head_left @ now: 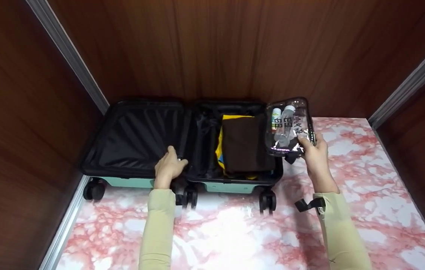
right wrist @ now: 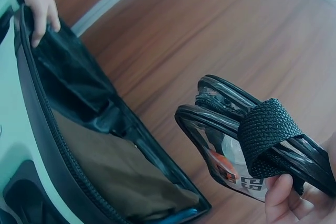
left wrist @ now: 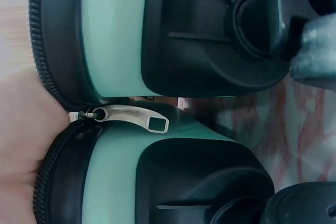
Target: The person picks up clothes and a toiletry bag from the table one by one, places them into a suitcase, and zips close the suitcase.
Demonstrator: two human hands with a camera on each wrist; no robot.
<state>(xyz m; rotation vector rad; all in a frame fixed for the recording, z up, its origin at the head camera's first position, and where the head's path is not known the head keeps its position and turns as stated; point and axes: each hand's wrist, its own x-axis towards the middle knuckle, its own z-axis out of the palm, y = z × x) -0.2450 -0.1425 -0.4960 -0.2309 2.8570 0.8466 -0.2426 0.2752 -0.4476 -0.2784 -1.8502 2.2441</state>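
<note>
A mint-green suitcase (head_left: 130, 182) lies spread open on the floor, its black-lined halves side by side. My left hand (head_left: 169, 165) rests on the front edge of the left half, close to the middle seam, fingers over the black lining. In the left wrist view, a metal zipper pull (left wrist: 131, 116) hangs where the two halves meet. With thumb and fingers, my right hand (head_left: 316, 155) grips a clear zippered toiletry bag (head_left: 302, 112) by its near right corner. Two bottles (head_left: 289, 112) show inside it. The bag overlaps the suitcase's right rim in the head view; its black woven strap (right wrist: 270, 135) shows in the right wrist view.
Folded brown cloth (head_left: 246, 146) lies over yellow fabric (head_left: 235, 117) in the right half. Black wheels (head_left: 267, 200) stick out at the front. Wood-grain panels (head_left: 235, 52) rise behind and on both sides. The floor (head_left: 227, 240) is red-and-white marbled.
</note>
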